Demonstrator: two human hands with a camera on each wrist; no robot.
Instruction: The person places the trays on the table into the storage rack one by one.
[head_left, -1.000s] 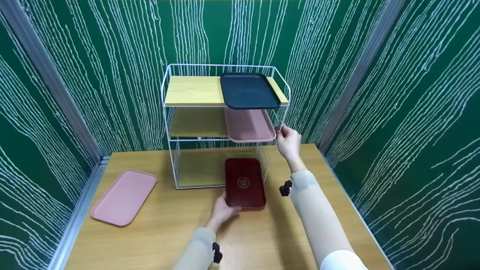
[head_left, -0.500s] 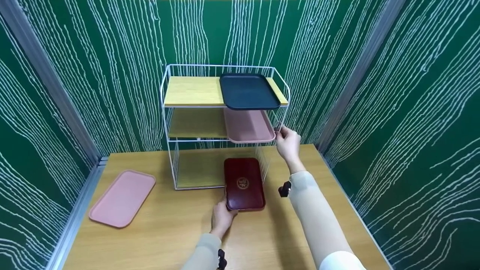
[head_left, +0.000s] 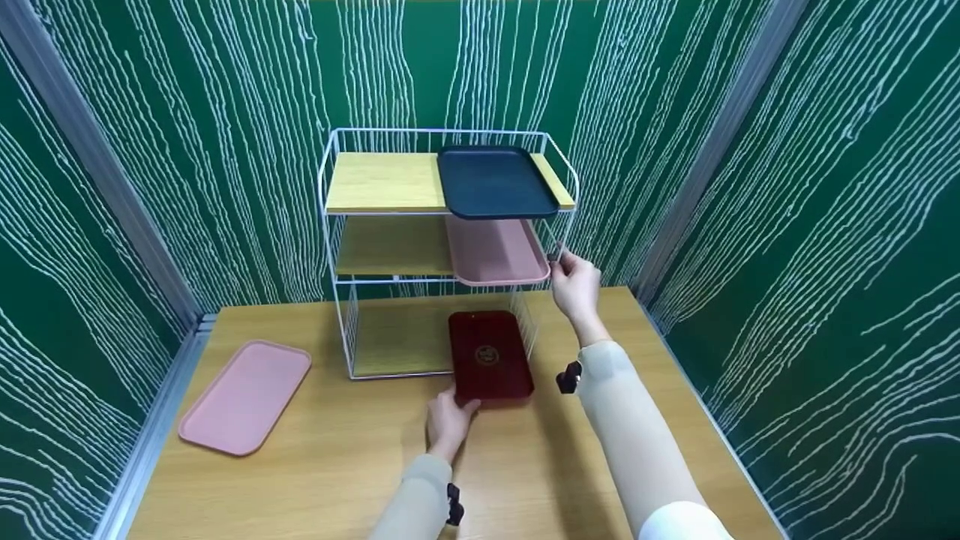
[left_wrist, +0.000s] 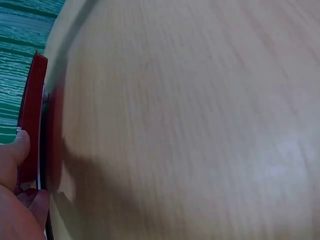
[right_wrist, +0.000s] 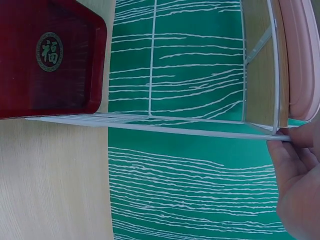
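Observation:
In the head view, my left hand [head_left: 448, 422] grips the near left corner of a dark red tray [head_left: 491, 356] with a gold round emblem. The left wrist view shows the thumb on top of the tray [left_wrist: 32, 112] and fingers beneath, just above the tabletop. The tray's far part lies within the bottom level of a white wire rack [head_left: 386, 180] with wooden shelves, and its near end juts out in front. At the rack's right front post, my right hand [head_left: 577, 286] pinches the white wire, close beside a pink tray [right_wrist: 300, 60] on the middle shelf.
A black tray [head_left: 499, 182] lies on the top shelf, towards the right. Another pink tray [head_left: 246, 397] rests on the wooden table [head_left: 322, 480] at left. Green patterned walls [head_left: 817, 262] enclose the back and sides.
The red tray has moved slightly away from me, further into the rack's bottom level, with my left hand following. My right hand stays on the post.

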